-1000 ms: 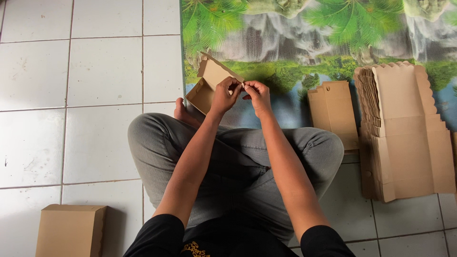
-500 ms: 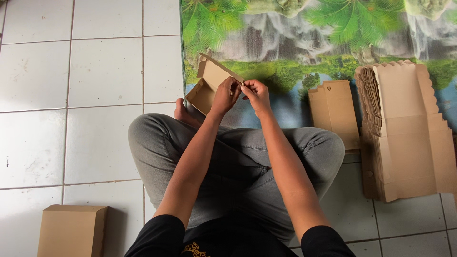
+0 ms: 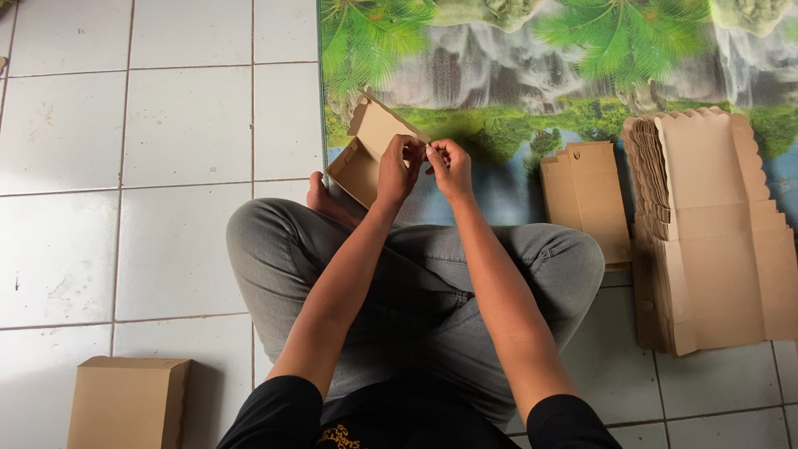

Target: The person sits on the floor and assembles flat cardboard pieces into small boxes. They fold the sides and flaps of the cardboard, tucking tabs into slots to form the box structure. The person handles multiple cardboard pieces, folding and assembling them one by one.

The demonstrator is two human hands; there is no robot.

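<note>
I sit cross-legged on a white tiled floor. A small brown cardboard box (image 3: 363, 150), partly folded with its inside facing me, is held up in front of my knees. My left hand (image 3: 399, 170) grips its right edge. My right hand (image 3: 450, 166) pinches a flap of the same box at the upper right corner, fingertips touching those of the left hand. The flap itself is mostly hidden by my fingers.
A thick stack of flat unfolded cardboard blanks (image 3: 715, 233) lies at the right. A smaller pile of flat pieces (image 3: 586, 195) lies beside my right knee. A finished closed box (image 3: 129, 403) stands at the lower left. A mat with a printed waterfall and palms (image 3: 540, 75) covers the floor ahead.
Both hands have stayed on the box, with only slight shifts of the fingers on the flap. The box keeps the same place and tilt.
</note>
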